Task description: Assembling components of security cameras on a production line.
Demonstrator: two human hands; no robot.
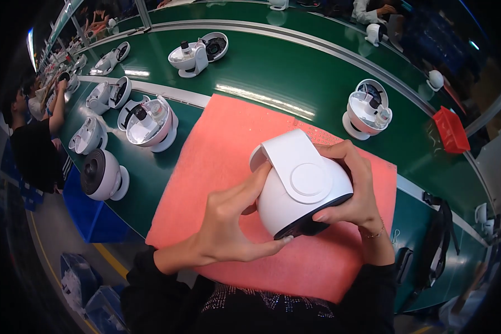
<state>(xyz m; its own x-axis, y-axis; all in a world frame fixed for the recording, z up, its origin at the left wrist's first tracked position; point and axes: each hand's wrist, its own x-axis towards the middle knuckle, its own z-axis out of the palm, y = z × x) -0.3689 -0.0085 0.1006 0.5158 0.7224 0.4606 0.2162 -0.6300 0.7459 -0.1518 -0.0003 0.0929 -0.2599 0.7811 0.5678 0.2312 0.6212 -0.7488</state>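
Tilted above the pink foam mat (192,183) is a round white appliance (274,203), like a small desk fan, with a dark front and a curved white stand arm bearing a round disc. Its dark front points down toward me. My left hand (225,225) grips the left side, thumb along the lower rim and fingers up near the stand arm. Around the right side wraps my right hand (357,186), its thumb on the dark rim and its fingers over the back of the shell. What the dark front looks like is mostly hidden.
Several opened white housings, including one nearby (150,123), stand at left; another (368,110) is at right. A closed dark-fronted unit (103,175) stands near the left edge. There is a red bin (451,131), a black strap (441,245), a blue bin (92,214) and a co-worker (36,145).
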